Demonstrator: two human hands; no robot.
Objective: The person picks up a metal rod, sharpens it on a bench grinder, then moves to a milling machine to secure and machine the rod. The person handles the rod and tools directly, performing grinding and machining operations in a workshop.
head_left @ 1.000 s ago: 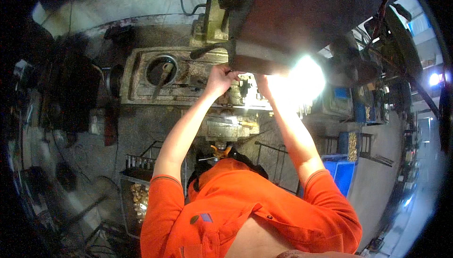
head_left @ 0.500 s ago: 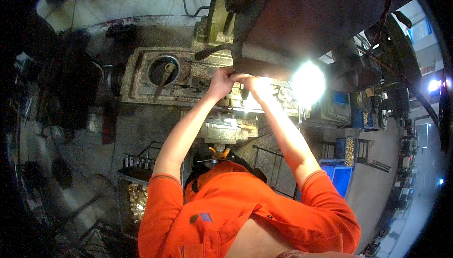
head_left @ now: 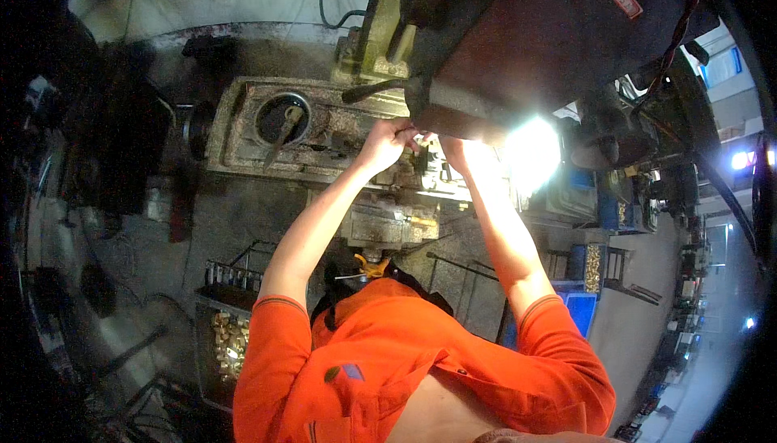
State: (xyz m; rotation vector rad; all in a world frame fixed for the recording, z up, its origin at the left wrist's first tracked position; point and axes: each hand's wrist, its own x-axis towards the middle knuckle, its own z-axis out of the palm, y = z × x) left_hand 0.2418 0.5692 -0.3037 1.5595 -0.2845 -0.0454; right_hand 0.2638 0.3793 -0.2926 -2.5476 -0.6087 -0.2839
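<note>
Both my arms reach forward under the dark housing of a machine (head_left: 502, 62), over its chip-covered table (head_left: 235, 139). My left hand (head_left: 386, 143) is closed, its fingertips pinched together by the housing's lower edge; what they hold, if anything, is too small to make out. Just to its right is my right hand (head_left: 463, 153), washed out by lamp glare, with its fingers mostly hidden. Below the hands sits a metal fixture (head_left: 435, 174) on the table. A black lever handle (head_left: 374, 90) juts out leftward above my left hand.
A round dark bowl (head_left: 263, 123) with a brush-like tool (head_left: 283, 137) across it stands on the table's left. The bright lamp (head_left: 532, 155) shines at right. Bins of small brass-coloured pieces (head_left: 231, 342) stand lower left and, beside a blue bin (head_left: 580, 311), at right. A yellow-handled crank (head_left: 372, 266) is near my waist.
My hands have come apart slightly, the right one shifting right from the left. The left stays pinched near the same spot. The whole view has shifted a little.
</note>
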